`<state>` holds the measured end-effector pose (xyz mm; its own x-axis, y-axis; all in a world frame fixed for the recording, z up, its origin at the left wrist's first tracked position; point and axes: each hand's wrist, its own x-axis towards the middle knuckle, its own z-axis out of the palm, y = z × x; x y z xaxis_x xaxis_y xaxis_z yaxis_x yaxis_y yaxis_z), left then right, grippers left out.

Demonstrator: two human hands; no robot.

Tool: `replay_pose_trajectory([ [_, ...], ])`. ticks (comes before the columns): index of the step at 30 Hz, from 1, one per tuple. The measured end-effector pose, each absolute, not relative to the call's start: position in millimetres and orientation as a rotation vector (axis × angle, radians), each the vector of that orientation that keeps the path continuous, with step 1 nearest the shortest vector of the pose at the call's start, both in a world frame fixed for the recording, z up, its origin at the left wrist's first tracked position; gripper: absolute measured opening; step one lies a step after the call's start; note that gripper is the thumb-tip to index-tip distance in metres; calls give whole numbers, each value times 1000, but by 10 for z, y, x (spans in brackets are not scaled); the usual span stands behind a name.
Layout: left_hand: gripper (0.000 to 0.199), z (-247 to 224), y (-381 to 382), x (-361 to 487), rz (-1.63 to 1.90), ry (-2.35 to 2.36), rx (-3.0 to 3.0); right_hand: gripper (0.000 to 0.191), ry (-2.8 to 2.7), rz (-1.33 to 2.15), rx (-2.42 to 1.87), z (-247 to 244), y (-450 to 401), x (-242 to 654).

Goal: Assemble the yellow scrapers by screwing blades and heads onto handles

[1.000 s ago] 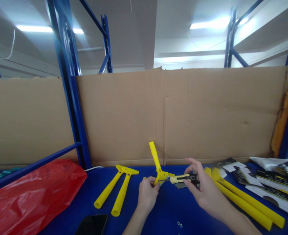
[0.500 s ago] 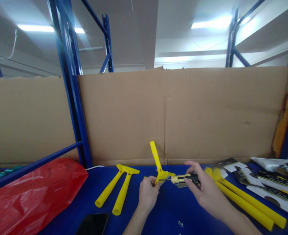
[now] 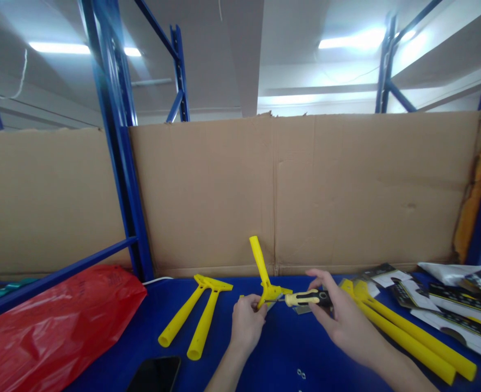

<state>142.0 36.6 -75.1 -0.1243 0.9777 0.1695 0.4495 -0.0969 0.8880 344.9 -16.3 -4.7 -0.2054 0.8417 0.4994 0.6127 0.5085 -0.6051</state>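
Note:
My left hand (image 3: 248, 322) is closed on the head of a yellow plastic scraper handle (image 3: 258, 258), whose tube points up and away. From the right, a screwdriver (image 3: 305, 298) with a cream and black grip reaches the head, its shaft level. The exact contact at its tip is too small to make out. My right hand (image 3: 340, 318) curls around the butt of the screwdriver, thumb below and fingers above. A small flat greyish piece (image 3: 303, 309) lies under the screwdriver. Two similar yellow handles (image 3: 202, 321) rest left of my left hand.
Small metal nuts (image 3: 301, 374) lie near the front. Long yellow handles (image 3: 412, 337) and packaged items (image 3: 461, 316) are at the right. A red plastic bag (image 3: 68, 321) and a dark phone (image 3: 154, 374) occupy the left. Cardboard (image 3: 207, 196) stands behind the blue surface (image 3: 281, 343).
My right thumb has slipped lower on the screwdriver, and the grip shows turned a little. My left hand and the yellow handle stay in place.

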Motion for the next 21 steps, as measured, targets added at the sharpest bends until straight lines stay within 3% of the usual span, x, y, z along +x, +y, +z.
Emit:
replay_pose_trajectory([
  [5,14,-727,356,1418,1174,1592,1595,35,-1866,245,-1368,-40,-119,3448],
  [12,15,-737,356,1417,1170,1602,1597,46,-1883,354,-1147,-108,-132,3485],
  [21,13,-754,371,1393,1148,1604,1624,37,-1900,177,-1430,-43,-130,3437],
])
